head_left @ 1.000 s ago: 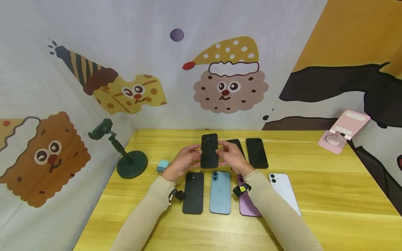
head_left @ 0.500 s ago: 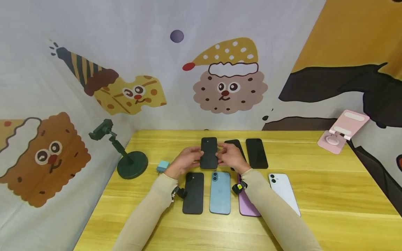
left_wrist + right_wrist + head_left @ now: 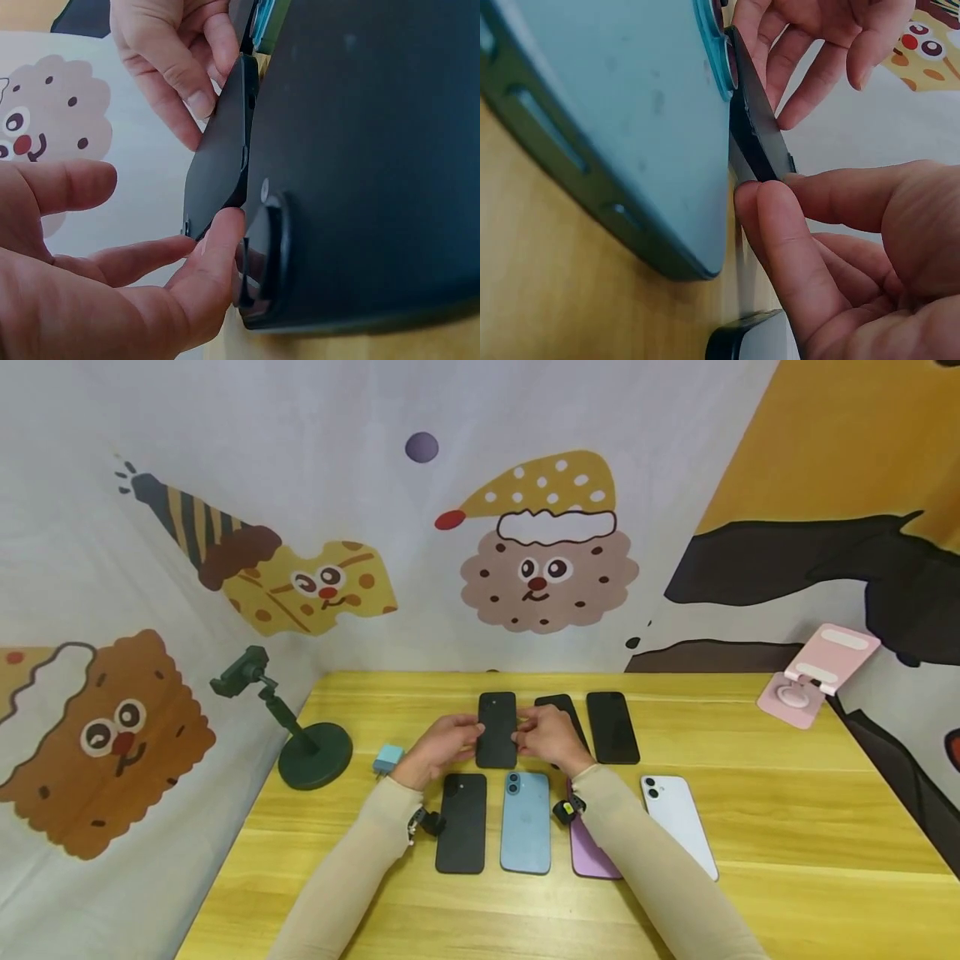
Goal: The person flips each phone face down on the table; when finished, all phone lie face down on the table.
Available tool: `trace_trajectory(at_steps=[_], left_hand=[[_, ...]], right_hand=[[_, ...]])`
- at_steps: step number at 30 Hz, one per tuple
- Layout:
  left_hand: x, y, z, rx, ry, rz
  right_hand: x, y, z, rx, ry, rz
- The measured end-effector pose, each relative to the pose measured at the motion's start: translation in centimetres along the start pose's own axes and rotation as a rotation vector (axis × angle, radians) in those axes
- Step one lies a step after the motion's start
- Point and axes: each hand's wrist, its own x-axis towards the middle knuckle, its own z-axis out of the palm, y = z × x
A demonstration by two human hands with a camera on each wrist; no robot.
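Note:
A black smartphone [image 3: 497,731] lies back-up at the middle of the wooden table's far half, close over its surface. My left hand [image 3: 444,745] pinches its left edge. On the opposite edge, my right hand [image 3: 551,737] pinches with thumb and finger. In the left wrist view the fingertips [image 3: 225,232] of the left hand meet at the phone's corner, with another finger held apart. Nearer me lie a second black phone [image 3: 462,823] and a light blue phone [image 3: 526,822]. The right forearm partly covers a purple phone [image 3: 592,847].
A white phone [image 3: 678,822] lies right of the right forearm. Two dark phones lie behind the right hand, one fully visible [image 3: 612,727]. A small blue block [image 3: 388,758] and a green phone stand [image 3: 313,756] are at the left, a pink stand [image 3: 817,677] at the far right.
Both hands have lowered the black phone toward the table, and it now lies flatter. The other phones and the stands have not moved.

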Motion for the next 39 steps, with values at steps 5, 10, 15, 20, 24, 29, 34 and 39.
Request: trace_trajectory(at_steps=[5,10,15,20,24,29,34,39], left_hand=[[-0.2,0.1,0.1,0.014,-0.014,-0.004],[-0.4,0.2,0.2,0.033,-0.018,-0.004],[-0.7,0.5,0.3,0.054,-0.005,0.016],[-1.9,1.6,1.1,0.096,0.011,0.053],[-2.3,2.4,2.2,0.069,-0.035,0.102],[-1.4,2.8,4.1,-0.003,-0.087,0.136],[-0.5,3.0,6.1,-0.041,-0.126,0.12],[0.3,2.9,8.5,-0.042,-0.138,0.099]], right_hand=[[-0.2,0.0,-0.1,-0.026,0.015,0.001],[-0.5,-0.4,-0.3,-0.032,0.015,-0.01],[-0.9,-0.9,-0.9,-0.035,0.006,-0.033],[-1.2,-1.1,-1.8,-0.054,-0.003,-0.091],[-1.5,-0.9,-2.8,-0.06,0.001,-0.112],[-2.0,-0.2,-4.3,-0.12,0.019,-0.13],[-2.6,0.6,-5.6,-0.179,0.089,-0.164],[-3.7,1.5,-6.8,-0.164,0.112,-0.137]])
